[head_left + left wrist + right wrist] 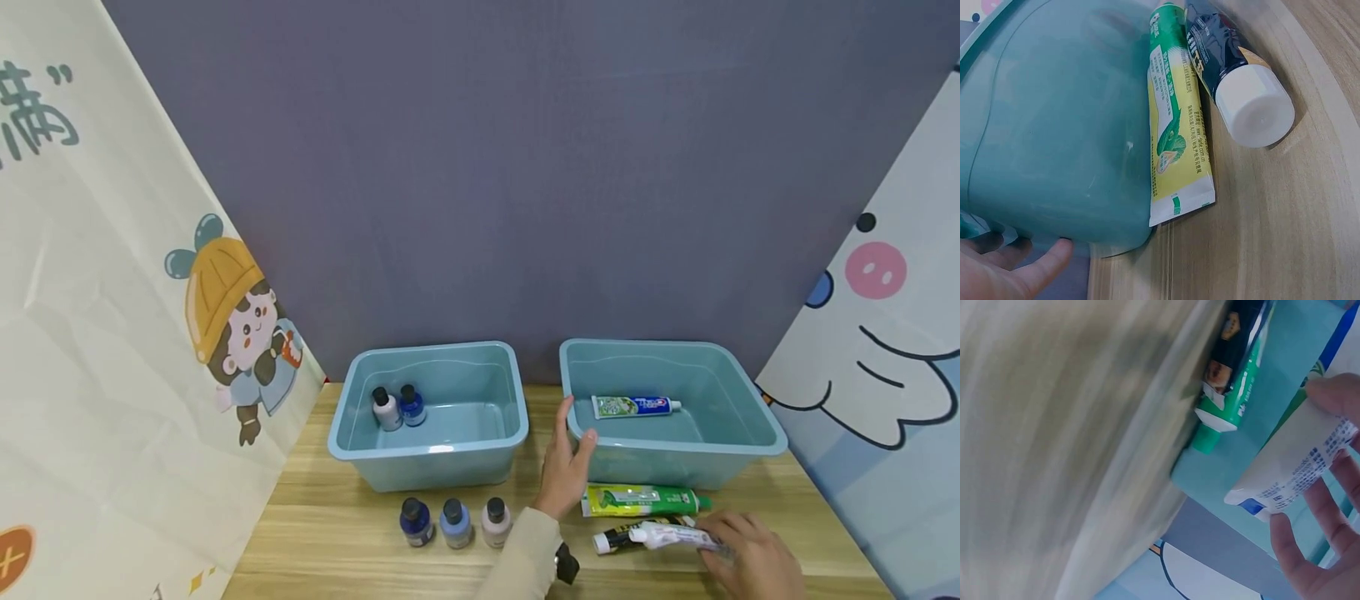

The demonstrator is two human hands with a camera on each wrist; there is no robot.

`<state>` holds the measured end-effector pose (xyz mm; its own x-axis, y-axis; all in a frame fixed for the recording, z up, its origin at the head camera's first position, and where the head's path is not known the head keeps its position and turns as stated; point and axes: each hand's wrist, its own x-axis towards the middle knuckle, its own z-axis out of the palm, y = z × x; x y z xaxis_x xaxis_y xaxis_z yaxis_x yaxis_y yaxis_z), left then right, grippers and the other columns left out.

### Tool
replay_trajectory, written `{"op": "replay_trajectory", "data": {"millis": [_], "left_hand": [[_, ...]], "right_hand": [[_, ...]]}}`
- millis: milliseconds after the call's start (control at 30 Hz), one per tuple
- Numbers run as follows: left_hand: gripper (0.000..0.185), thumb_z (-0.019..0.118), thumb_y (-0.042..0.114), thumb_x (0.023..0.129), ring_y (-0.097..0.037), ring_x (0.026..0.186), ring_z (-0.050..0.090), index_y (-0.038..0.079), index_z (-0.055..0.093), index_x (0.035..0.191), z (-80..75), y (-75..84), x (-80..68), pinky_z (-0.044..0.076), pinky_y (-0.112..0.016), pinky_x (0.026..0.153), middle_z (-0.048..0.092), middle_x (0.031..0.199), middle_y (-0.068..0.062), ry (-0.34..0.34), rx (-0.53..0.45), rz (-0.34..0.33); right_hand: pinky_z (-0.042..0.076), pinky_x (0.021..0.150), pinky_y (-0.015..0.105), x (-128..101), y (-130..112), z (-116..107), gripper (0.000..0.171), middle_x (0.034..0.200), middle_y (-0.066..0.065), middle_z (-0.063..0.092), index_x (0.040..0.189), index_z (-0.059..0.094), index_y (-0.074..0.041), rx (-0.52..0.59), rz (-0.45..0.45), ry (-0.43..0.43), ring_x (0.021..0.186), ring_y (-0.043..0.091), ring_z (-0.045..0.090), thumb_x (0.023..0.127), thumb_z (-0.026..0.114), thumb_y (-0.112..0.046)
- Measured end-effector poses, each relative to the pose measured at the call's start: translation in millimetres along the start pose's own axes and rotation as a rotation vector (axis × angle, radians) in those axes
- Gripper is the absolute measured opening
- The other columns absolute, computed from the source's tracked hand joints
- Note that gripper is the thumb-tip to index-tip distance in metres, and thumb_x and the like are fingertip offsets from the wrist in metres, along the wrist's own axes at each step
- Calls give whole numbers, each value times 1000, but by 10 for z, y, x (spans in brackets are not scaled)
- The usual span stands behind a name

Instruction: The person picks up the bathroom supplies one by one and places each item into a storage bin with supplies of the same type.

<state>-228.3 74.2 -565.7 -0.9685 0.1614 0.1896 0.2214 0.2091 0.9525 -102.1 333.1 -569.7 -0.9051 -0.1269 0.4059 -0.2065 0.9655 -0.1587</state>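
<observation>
Right hand (756,557) pinches the white tube (666,534) at six o'clock from the tube-holding bin (645,463); left hand (561,475), fingers extended, rests against its eight-o'clock corner, presumably to steady it.

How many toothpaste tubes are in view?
4: blue-and-green tube inside the right bin; yellow-green tube and black tube on the table before it; white tube in the right hand.
</observation>
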Motion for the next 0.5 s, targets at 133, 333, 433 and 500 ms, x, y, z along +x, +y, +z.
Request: {"op": "replay_trajectory", "data": {"millis": [133, 333, 433, 500], "left_hand": [[60, 43, 50, 108, -28, 149, 38, 53, 11, 158, -7, 1, 16, 38, -59, 115, 25, 169, 6, 4, -3, 4], [60, 42, 53, 107, -30, 147, 41, 54, 11, 158, 0, -2, 9, 38, -60, 114, 27, 169, 4, 4, 4, -11], [60, 43, 52, 107, -30, 146, 42, 54, 11, 158, 7, -10, 5, 39, -60, 113, 27, 168, 5, 9, 11, -8], [60, 43, 51, 107, -29, 147, 42, 53, 12, 158, 9, -17, 7, 40, -59, 113, 27, 168, 6, 14, 13, -2]], "right_hand": [[56, 68, 44, 63, 8, -44, 46, 94, -5, 72, 94, 80, -23, 1, -28, 60, 85, 23, 64, 52, 99, -21], [54, 66, 41, 134, 28, -105, 43, 94, -4, 72, 91, 79, -21, 14, -63, 155, 83, 20, 60, 55, 99, -35], [51, 63, 39, 185, 31, -128, 59, 92, -5, 71, 91, 79, -20, 34, -84, 200, 81, 20, 58, 76, 71, -77], [50, 62, 38, 224, 32, -146, 78, 91, -5, 71, 90, 79, -20, 38, -101, 229, 80, 20, 58, 87, 37, -85]]}}
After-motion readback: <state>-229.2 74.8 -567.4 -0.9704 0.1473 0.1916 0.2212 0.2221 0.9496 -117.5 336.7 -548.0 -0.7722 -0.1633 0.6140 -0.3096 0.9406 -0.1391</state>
